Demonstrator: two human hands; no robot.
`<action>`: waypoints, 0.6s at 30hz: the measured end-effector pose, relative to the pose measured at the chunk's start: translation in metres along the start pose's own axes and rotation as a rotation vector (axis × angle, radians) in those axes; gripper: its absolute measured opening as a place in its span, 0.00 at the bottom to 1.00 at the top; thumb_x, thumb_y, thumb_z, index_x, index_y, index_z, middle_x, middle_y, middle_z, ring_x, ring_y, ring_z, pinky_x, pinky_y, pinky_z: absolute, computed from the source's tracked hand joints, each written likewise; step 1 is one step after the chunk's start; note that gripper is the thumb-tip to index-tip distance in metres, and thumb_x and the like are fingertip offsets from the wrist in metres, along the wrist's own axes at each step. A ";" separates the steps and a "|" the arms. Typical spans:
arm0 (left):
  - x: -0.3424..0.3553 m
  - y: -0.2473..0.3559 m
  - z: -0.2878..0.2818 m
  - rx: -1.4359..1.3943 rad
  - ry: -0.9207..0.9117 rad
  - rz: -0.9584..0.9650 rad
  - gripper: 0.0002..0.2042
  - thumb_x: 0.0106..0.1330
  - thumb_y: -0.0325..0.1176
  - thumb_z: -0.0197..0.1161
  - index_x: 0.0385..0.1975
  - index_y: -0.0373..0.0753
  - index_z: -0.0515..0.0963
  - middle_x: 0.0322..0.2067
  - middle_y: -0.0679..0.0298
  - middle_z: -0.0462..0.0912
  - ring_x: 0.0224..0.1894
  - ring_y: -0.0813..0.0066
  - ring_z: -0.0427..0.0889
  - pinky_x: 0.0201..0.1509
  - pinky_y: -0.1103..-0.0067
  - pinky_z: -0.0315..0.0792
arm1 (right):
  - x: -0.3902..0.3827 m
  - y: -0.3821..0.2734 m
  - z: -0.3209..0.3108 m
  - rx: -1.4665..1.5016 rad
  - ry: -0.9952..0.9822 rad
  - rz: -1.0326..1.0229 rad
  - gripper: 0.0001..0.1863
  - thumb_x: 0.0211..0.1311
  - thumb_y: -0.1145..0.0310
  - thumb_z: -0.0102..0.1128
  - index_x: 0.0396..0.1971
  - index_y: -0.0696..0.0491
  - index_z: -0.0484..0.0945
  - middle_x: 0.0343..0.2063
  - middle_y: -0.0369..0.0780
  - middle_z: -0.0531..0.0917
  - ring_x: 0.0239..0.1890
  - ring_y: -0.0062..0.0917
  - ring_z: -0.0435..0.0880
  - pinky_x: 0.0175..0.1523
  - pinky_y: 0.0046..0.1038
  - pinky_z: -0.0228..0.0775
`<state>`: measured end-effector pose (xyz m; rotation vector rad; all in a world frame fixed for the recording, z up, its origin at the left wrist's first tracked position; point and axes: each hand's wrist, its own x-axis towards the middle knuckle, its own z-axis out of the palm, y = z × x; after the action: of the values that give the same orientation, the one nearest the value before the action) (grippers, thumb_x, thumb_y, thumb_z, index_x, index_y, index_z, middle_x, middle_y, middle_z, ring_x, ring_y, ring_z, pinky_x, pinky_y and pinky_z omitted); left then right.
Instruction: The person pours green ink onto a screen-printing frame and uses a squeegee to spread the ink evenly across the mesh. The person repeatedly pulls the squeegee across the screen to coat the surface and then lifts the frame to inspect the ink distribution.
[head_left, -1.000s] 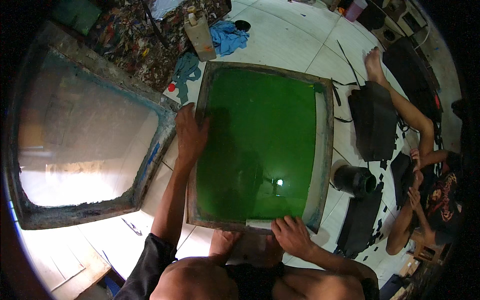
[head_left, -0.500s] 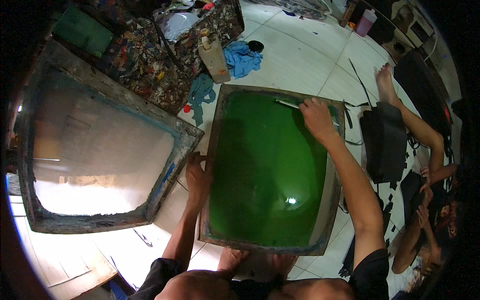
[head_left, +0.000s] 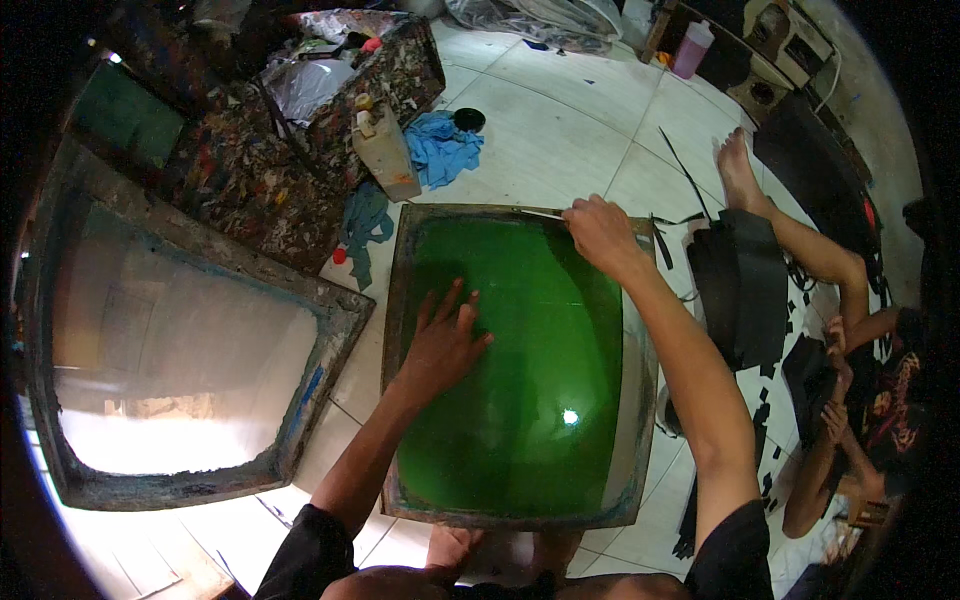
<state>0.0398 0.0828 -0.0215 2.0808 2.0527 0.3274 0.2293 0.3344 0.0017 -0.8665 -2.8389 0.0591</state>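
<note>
A screen-printing frame [head_left: 393, 300] with green-coated mesh [head_left: 520, 380] lies in front of me. At its far edge my right hand [head_left: 600, 235] is closed on a thin pale flat bar [head_left: 540, 213], whose left end sticks out past my fingers. The rest of the bar is hidden under the hand. My left hand [head_left: 445, 335] is over the left part of the green mesh, its fingers spread and nothing held. Whether its fingertips touch the surface I cannot tell. An uncoated strip of mesh [head_left: 630, 400] runs down the right side.
A second frame [head_left: 345, 320] with pale mesh leans at left. Behind stand a paint-crusted bin [head_left: 415, 60], a grubby jug [head_left: 385, 160] and blue cloth [head_left: 445, 145]. To the right lie black sheets [head_left: 735, 290]; another person's leg [head_left: 815, 240] and hands [head_left: 838, 340] are beyond them.
My left hand has left the frame's left edge and moved over the green mesh, fingers spreading. My right hand and the bar have moved to the far edge of the frame. The view has shifted.
</note>
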 end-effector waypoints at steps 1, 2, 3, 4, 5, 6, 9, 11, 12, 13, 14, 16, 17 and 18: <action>-0.003 0.003 -0.004 -0.066 -0.009 -0.013 0.24 0.70 0.43 0.61 0.57 0.34 0.66 0.64 0.47 0.66 0.72 0.49 0.57 0.72 0.49 0.49 | 0.006 0.005 0.004 -0.013 -0.035 -0.007 0.07 0.58 0.74 0.54 0.33 0.55 0.82 0.35 0.45 0.82 0.44 0.41 0.80 0.47 0.43 0.75; -0.006 0.004 -0.008 -0.131 -0.016 -0.032 0.23 0.70 0.42 0.61 0.57 0.34 0.66 0.62 0.47 0.68 0.70 0.48 0.60 0.71 0.51 0.52 | 0.007 0.006 0.008 -0.036 -0.103 0.013 0.08 0.58 0.74 0.54 0.33 0.55 0.82 0.34 0.44 0.82 0.44 0.41 0.80 0.46 0.43 0.75; -0.010 0.003 -0.013 -0.195 -0.021 -0.056 0.22 0.70 0.41 0.61 0.56 0.34 0.66 0.61 0.47 0.70 0.69 0.48 0.63 0.71 0.52 0.54 | 0.003 0.006 0.012 -0.017 -0.084 -0.029 0.07 0.58 0.74 0.54 0.33 0.55 0.81 0.34 0.44 0.81 0.43 0.40 0.79 0.46 0.42 0.74; -0.015 0.002 -0.017 -0.265 -0.025 -0.137 0.22 0.70 0.40 0.61 0.56 0.34 0.66 0.60 0.47 0.71 0.66 0.47 0.66 0.69 0.54 0.57 | -0.006 0.002 0.015 -0.010 -0.101 -0.042 0.07 0.58 0.75 0.54 0.33 0.55 0.81 0.34 0.43 0.81 0.43 0.40 0.79 0.46 0.41 0.72; -0.020 -0.002 -0.021 -0.338 -0.031 -0.222 0.22 0.69 0.39 0.61 0.57 0.34 0.66 0.59 0.46 0.72 0.64 0.47 0.68 0.68 0.56 0.60 | -0.020 -0.005 0.017 -0.010 -0.137 -0.048 0.06 0.59 0.75 0.53 0.32 0.55 0.80 0.34 0.43 0.80 0.42 0.40 0.78 0.46 0.40 0.71; -0.026 -0.005 -0.022 -0.414 -0.039 -0.308 0.22 0.69 0.38 0.61 0.58 0.34 0.65 0.58 0.46 0.72 0.62 0.46 0.70 0.67 0.58 0.62 | -0.037 -0.016 0.018 -0.007 -0.162 -0.078 0.07 0.58 0.75 0.54 0.33 0.55 0.81 0.34 0.43 0.80 0.42 0.39 0.78 0.46 0.40 0.71; -0.045 -0.029 -0.019 -0.409 0.271 -0.400 0.22 0.69 0.35 0.61 0.59 0.33 0.65 0.56 0.44 0.73 0.60 0.47 0.73 0.64 0.62 0.66 | -0.111 -0.057 0.009 -0.003 -0.255 -0.114 0.08 0.56 0.74 0.55 0.35 0.55 0.81 0.35 0.42 0.80 0.43 0.37 0.78 0.46 0.38 0.71; -0.054 -0.051 -0.009 -0.276 0.451 -0.432 0.22 0.70 0.34 0.60 0.59 0.32 0.65 0.57 0.45 0.73 0.60 0.49 0.73 0.64 0.61 0.66 | -0.167 -0.099 -0.003 0.022 -0.350 -0.096 0.11 0.55 0.73 0.56 0.38 0.56 0.81 0.37 0.42 0.80 0.44 0.36 0.77 0.47 0.38 0.71; -0.063 -0.058 -0.002 -0.322 0.469 -0.502 0.21 0.71 0.34 0.58 0.61 0.32 0.66 0.56 0.45 0.74 0.59 0.49 0.74 0.64 0.62 0.66 | -0.195 -0.121 -0.009 0.032 -0.442 -0.075 0.13 0.54 0.73 0.56 0.40 0.57 0.80 0.38 0.42 0.80 0.44 0.35 0.77 0.48 0.38 0.70; -0.070 -0.067 0.003 -0.336 0.454 -0.513 0.21 0.72 0.35 0.57 0.61 0.33 0.66 0.56 0.46 0.75 0.59 0.50 0.74 0.64 0.63 0.67 | -0.224 -0.139 -0.019 0.054 -0.419 -0.142 0.14 0.54 0.73 0.56 0.41 0.58 0.80 0.38 0.41 0.79 0.45 0.34 0.77 0.48 0.37 0.70; -0.076 -0.076 0.008 -0.350 0.435 -0.525 0.21 0.72 0.35 0.56 0.62 0.33 0.66 0.56 0.47 0.76 0.59 0.51 0.75 0.64 0.63 0.67 | -0.254 -0.157 -0.031 0.082 -0.386 -0.213 0.15 0.54 0.73 0.56 0.42 0.59 0.79 0.38 0.40 0.79 0.45 0.34 0.77 0.48 0.37 0.70; -0.086 -0.087 0.015 -0.591 0.326 -0.627 0.19 0.74 0.36 0.52 0.61 0.35 0.70 0.55 0.49 0.78 0.58 0.55 0.76 0.63 0.66 0.67 | -0.301 -0.195 -0.044 0.117 -0.485 -0.223 0.18 0.52 0.72 0.58 0.44 0.59 0.78 0.39 0.40 0.78 0.45 0.32 0.76 0.49 0.35 0.69; -0.091 -0.088 0.017 -0.615 0.301 -0.614 0.19 0.74 0.36 0.52 0.60 0.35 0.71 0.55 0.49 0.78 0.58 0.56 0.76 0.63 0.67 0.67 | -0.320 -0.211 -0.051 0.145 -0.468 -0.219 0.18 0.52 0.71 0.57 0.45 0.59 0.78 0.39 0.40 0.78 0.45 0.32 0.76 0.49 0.35 0.69; -0.093 -0.089 0.019 -0.640 0.285 -0.597 0.18 0.74 0.36 0.52 0.59 0.34 0.73 0.55 0.50 0.79 0.58 0.57 0.76 0.63 0.67 0.67 | -0.332 -0.223 -0.056 0.166 -0.444 -0.217 0.18 0.53 0.71 0.57 0.45 0.59 0.78 0.39 0.40 0.78 0.45 0.33 0.76 0.49 0.36 0.69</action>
<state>-0.0409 -0.0088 -0.0670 1.0502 2.1974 1.0425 0.3875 -0.0364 0.0254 -0.5617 -3.2542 0.5103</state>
